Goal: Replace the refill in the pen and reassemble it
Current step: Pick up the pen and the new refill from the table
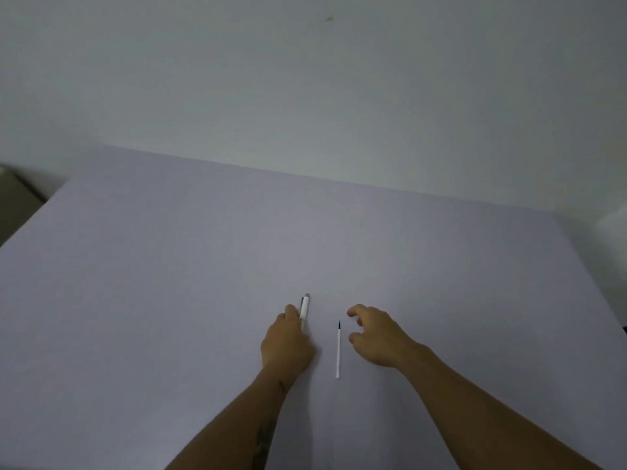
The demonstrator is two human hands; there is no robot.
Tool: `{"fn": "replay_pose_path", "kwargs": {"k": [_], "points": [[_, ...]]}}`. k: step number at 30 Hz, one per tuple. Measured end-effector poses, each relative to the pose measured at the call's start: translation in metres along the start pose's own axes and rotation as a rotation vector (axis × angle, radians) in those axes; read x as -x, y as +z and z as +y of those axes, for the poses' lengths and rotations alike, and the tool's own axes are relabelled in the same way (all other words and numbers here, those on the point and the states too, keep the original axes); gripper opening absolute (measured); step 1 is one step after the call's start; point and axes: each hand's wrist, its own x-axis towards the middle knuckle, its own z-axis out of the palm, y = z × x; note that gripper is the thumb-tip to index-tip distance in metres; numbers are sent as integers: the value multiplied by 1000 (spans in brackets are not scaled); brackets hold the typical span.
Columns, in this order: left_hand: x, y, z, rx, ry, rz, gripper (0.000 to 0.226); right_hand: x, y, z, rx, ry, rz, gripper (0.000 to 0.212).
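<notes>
Left hand (286, 340) closed around white pen (304, 309), far end protruding toward wall. Right hand (376, 334) loosely spread, fingers curled, holding nothing — just beside thin white refill (338, 351) lying flat on pale table (169, 283), dark tip pointing away.

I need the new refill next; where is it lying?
In the head view the refill lies on the table between the left hand and right hand.

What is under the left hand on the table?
The left hand covers the lower part of the white pen; only its upper end shows. Whether the fingers grip it cannot be seen.
</notes>
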Motion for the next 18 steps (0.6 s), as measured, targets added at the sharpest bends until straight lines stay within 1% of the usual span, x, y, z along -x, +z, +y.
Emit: {"fn": "replay_pose_path", "kwargs": {"k": [8, 12, 15, 18], "points": [[-3, 2, 1, 85, -82, 36, 13, -18, -11, 11, -71, -1, -42, 45], [-6, -1, 2, 223, -99, 23, 11, -23, -13, 8, -131, 2, -46, 42], [-7, -7, 2, 324, -71, 36, 14, -28, -11, -1, -275, 20, 2, 35], [-4, -13, 3, 362, -1, 66, 15, -33, -7, -16, -553, 65, 75, 17]]}}
